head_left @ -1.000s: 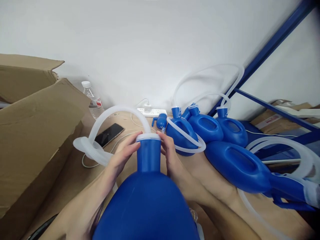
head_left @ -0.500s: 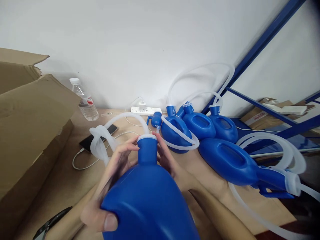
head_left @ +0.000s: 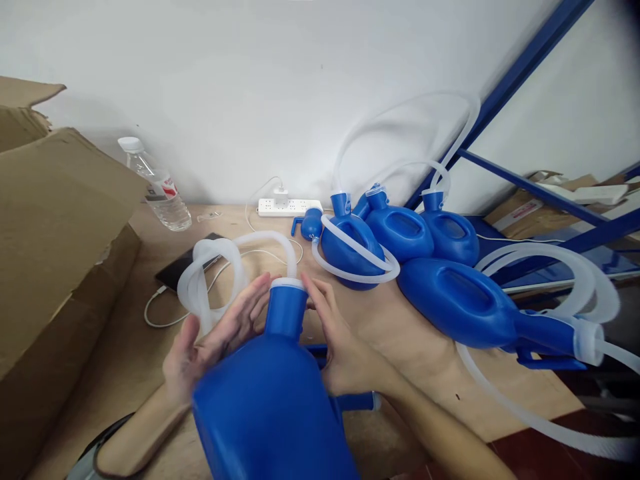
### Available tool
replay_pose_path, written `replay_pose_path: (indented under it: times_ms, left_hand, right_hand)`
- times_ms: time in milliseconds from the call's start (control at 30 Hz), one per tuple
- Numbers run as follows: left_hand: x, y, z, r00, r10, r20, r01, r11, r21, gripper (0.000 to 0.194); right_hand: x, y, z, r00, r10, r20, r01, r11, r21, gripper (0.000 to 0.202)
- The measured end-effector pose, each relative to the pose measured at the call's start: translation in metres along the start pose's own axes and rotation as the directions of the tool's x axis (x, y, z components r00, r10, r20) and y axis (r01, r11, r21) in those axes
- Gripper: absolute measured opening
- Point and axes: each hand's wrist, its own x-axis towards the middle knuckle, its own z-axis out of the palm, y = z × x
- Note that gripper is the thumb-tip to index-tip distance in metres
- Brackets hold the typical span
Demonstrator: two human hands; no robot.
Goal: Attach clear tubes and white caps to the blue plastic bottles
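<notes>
A large blue bottle point(head_left: 273, 407) stands close in front of me, its neck upward and tilted slightly right. From the white rim point(head_left: 289, 284) of its neck runs a translucent tube point(head_left: 220, 250), looped over itself on the left. My left hand point(head_left: 213, 343) lies along the left side of the neck, fingers spread and thumb raised away from the bottle. On the right, my right hand point(head_left: 343, 340) is around the neck and shoulder, its fingertips at the rim. A blue handle and a short capped blue part point(head_left: 356, 401) show beside that hand.
Several blue bottles with tubes, one lying nearest point(head_left: 457, 300), fill the right. A cardboard box point(head_left: 55, 247) stands left, near a water bottle point(head_left: 163, 197) and a black phone point(head_left: 173, 270). A power strip point(head_left: 287, 207) lies by the wall; a blue rack point(head_left: 530, 67) stands right.
My left thumb has come off the bottle's side and that hand has opened. The bottle has turned and shifted slightly left, exposing its handle. The camera view has shifted a little.
</notes>
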Motion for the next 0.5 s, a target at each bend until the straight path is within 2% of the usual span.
replay_pose_path:
  times_ms: [67, 100, 167, 233, 333, 500]
  left_hand:
    - [0.002, -0.003, -0.001, 0.996, -0.076, -0.048, 0.071, 0.993, -0.092, 0.074]
    - [0.004, -0.004, -0.002, 0.992, -0.099, -0.076, 0.093, 0.992, -0.086, 0.064]
    - [0.008, -0.006, -0.003, 0.987, -0.088, -0.137, 0.093, 0.995, 0.035, 0.047]
    - [0.01, -0.006, -0.003, 0.982, -0.029, -0.187, 0.057, 0.987, 0.149, 0.042]
    - [0.01, -0.005, -0.001, 0.975, 0.021, -0.222, 0.024, 0.98, 0.199, 0.037]
    - [0.002, -0.001, 0.01, 0.97, 0.011, -0.244, 0.025, 0.989, 0.145, 0.036]
  right_hand:
    - [-0.003, -0.005, 0.0, 0.998, -0.002, 0.062, 0.006, 0.999, -0.05, 0.147]
    - [-0.004, -0.007, 0.0, 0.995, 0.004, 0.098, 0.004, 0.997, -0.077, 0.149]
    - [-0.007, -0.011, 0.0, 0.988, 0.038, 0.148, -0.019, 0.992, -0.124, 0.154]
    - [-0.01, -0.012, 0.002, 0.984, 0.086, 0.159, -0.062, 0.987, -0.147, 0.156]
    - [-0.014, -0.008, 0.006, 0.984, 0.107, 0.145, -0.085, 0.985, -0.149, 0.153]
    - [-0.018, 0.005, 0.005, 0.976, -0.011, 0.215, 0.008, 1.0, 0.012, 0.149]
